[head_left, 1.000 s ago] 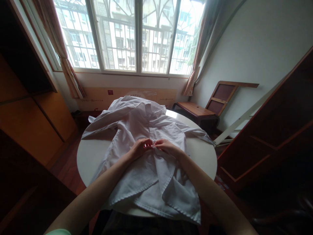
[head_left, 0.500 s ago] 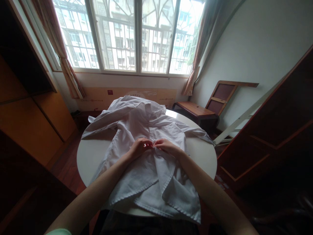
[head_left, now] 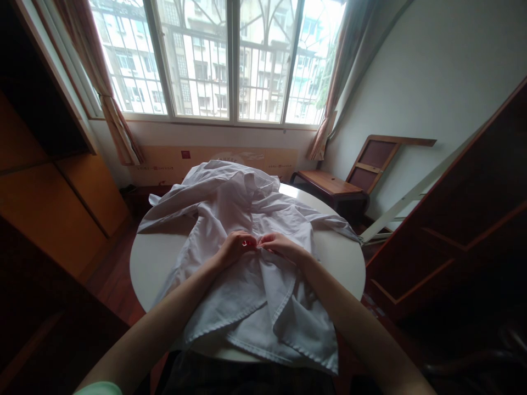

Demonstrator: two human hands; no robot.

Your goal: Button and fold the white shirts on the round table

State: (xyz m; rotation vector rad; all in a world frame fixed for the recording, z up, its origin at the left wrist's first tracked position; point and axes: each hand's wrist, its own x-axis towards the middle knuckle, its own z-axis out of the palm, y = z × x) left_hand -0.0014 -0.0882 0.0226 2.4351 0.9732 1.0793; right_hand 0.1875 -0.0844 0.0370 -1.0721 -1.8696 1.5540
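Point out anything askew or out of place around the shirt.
The white shirt lies rumpled, its hem hanging off the round table's near edge. Left hand and right hand pinch its front. Beyond, a wooden frame leans tilted against the wall.

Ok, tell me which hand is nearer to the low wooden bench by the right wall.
Right. The right hand pinches the white shirt on the bench's side; the left hand, beside it, sits farther away.
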